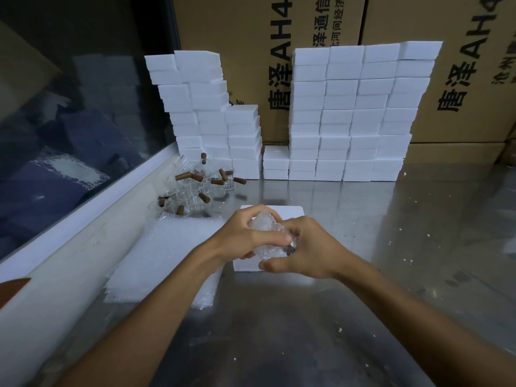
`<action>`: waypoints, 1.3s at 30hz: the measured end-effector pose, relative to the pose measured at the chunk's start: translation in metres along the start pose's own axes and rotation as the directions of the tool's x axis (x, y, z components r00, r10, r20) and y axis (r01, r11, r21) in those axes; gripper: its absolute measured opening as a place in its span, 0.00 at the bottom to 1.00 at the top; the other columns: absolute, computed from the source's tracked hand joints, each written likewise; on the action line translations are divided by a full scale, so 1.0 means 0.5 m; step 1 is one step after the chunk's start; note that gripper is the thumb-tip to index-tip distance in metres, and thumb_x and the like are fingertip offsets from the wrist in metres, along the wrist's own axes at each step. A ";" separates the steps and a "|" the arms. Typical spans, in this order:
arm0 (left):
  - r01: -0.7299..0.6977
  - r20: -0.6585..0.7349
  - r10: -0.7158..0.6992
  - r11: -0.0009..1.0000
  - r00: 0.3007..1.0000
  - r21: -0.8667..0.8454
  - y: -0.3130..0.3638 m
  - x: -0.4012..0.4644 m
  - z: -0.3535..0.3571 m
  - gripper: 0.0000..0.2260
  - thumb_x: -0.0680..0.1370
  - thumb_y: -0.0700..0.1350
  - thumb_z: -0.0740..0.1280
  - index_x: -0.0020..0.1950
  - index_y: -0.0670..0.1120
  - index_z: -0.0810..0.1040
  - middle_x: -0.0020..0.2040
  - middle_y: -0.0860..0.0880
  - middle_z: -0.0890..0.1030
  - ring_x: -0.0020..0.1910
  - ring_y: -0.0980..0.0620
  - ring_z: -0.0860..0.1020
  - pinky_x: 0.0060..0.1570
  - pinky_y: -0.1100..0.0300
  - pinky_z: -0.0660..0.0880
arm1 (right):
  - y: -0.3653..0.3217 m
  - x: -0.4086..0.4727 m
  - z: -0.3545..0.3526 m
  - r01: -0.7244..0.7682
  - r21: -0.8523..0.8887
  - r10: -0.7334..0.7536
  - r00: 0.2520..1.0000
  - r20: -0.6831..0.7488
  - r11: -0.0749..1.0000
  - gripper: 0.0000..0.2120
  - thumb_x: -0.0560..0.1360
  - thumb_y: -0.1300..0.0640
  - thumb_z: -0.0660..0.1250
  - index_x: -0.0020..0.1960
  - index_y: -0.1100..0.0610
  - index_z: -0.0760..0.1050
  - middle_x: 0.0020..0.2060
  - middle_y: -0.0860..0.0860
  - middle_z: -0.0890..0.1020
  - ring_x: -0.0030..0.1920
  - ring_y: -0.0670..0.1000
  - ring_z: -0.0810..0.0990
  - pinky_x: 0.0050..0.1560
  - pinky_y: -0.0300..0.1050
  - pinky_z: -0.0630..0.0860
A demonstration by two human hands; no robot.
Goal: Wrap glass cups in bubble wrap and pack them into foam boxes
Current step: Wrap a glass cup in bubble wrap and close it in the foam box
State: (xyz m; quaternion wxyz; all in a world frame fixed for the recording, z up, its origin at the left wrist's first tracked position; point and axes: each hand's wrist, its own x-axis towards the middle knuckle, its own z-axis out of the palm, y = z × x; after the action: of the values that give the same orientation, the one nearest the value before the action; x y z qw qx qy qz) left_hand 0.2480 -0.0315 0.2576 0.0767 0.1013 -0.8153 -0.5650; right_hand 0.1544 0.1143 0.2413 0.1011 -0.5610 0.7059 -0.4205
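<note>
A glass cup bundled in bubble wrap is held between both hands above an open white foam box lying on the steel table. My left hand grips the bundle from the left and above, my right hand from the right and below. A stack of bubble wrap sheets lies to the left of the box, partly under my left forearm. Several clear glass cups with brown handles stand in a cluster behind the sheets.
Two tall stacks of white foam boxes stand at the back against printed cardboard cartons. A window with a white sill runs along the left. Small foam crumbs dot the steel table.
</note>
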 end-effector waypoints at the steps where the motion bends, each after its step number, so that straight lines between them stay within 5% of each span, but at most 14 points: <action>1: 0.014 0.007 -0.014 1.000 1.000 -0.014 0.001 0.000 0.000 0.21 0.61 0.60 0.77 0.49 0.54 0.81 0.41 0.48 0.81 0.39 0.49 0.78 0.30 0.59 0.70 | -0.001 0.001 -0.004 -0.024 0.049 0.024 1.000 0.016 0.998 0.08 0.67 0.58 0.79 0.44 0.58 0.83 0.35 0.50 0.83 0.33 0.46 0.80 0.33 0.38 0.75; 4: 0.049 0.069 -0.035 0.977 0.997 -0.209 -0.007 0.002 -0.011 0.20 0.68 0.63 0.70 0.51 0.51 0.83 0.39 0.46 0.80 0.34 0.48 0.74 0.26 0.62 0.65 | 0.001 0.004 -0.017 -0.089 0.153 0.085 0.996 0.027 0.984 0.09 0.66 0.62 0.79 0.35 0.54 0.80 0.28 0.46 0.77 0.27 0.43 0.73 0.30 0.35 0.68; 11: 0.119 0.272 0.061 0.793 0.960 -0.597 -0.055 -0.004 -0.038 0.16 0.77 0.49 0.64 0.61 0.46 0.82 0.48 0.40 0.81 0.41 0.41 0.81 0.32 0.57 0.77 | -0.002 0.009 -0.038 -0.171 0.411 0.182 0.983 0.012 0.896 0.12 0.61 0.51 0.73 0.44 0.49 0.83 0.29 0.51 0.73 0.28 0.53 0.64 0.26 0.40 0.60; 17: 0.046 0.164 0.037 0.877 0.986 -0.477 -0.053 0.005 -0.036 0.14 0.72 0.52 0.75 0.55 0.48 0.84 0.44 0.44 0.79 0.38 0.48 0.78 0.37 0.56 0.78 | 0.012 0.025 -0.034 -0.211 0.582 0.208 0.975 0.072 0.785 0.22 0.61 0.53 0.71 0.53 0.58 0.83 0.40 0.61 0.75 0.39 0.60 0.67 0.36 0.56 0.63; 21: 0.037 0.185 0.046 0.905 0.982 -0.424 -0.046 0.011 -0.045 0.17 0.69 0.52 0.76 0.56 0.48 0.84 0.47 0.46 0.79 0.42 0.51 0.76 0.38 0.57 0.77 | 0.016 0.026 -0.047 -0.209 0.622 0.123 0.976 0.179 0.755 0.17 0.64 0.59 0.69 0.52 0.59 0.82 0.43 0.53 0.84 0.43 0.48 0.80 0.40 0.38 0.74; 26: 0.028 0.238 0.106 0.866 0.966 -0.499 -0.055 0.012 -0.047 0.28 0.64 0.49 0.82 0.62 0.45 0.80 0.56 0.44 0.82 0.56 0.44 0.81 0.48 0.52 0.80 | 0.012 0.027 -0.057 -0.272 0.495 0.179 0.957 0.227 0.825 0.21 0.61 0.55 0.74 0.54 0.56 0.82 0.43 0.54 0.83 0.42 0.51 0.80 0.42 0.40 0.75; 32: -0.076 0.041 0.121 0.820 0.992 -0.567 -0.067 0.011 -0.049 0.26 0.61 0.39 0.81 0.58 0.47 0.82 0.60 0.46 0.81 0.58 0.40 0.81 0.46 0.52 0.82 | 0.013 0.020 -0.050 -0.179 0.247 0.208 0.973 -0.096 0.952 0.25 0.66 0.54 0.81 0.58 0.46 0.73 0.52 0.44 0.80 0.50 0.45 0.81 0.46 0.35 0.80; 39: -0.268 -0.100 0.259 0.959 0.961 -0.092 -0.049 -0.001 -0.045 0.29 0.62 0.38 0.83 0.58 0.55 0.78 0.56 0.61 0.79 0.50 0.51 0.84 0.43 0.59 0.81 | 0.013 0.011 -0.061 -0.069 0.024 0.072 0.991 -0.117 0.997 0.26 0.61 0.57 0.83 0.54 0.48 0.74 0.46 0.43 0.79 0.44 0.44 0.80 0.41 0.34 0.78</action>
State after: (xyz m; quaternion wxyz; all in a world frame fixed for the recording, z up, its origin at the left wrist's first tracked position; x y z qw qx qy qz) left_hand 0.2558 -0.0603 0.2424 0.1918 0.0120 -0.7866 -0.5868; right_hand 0.1291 0.1241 0.2580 0.0796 -0.5090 0.7258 -0.4558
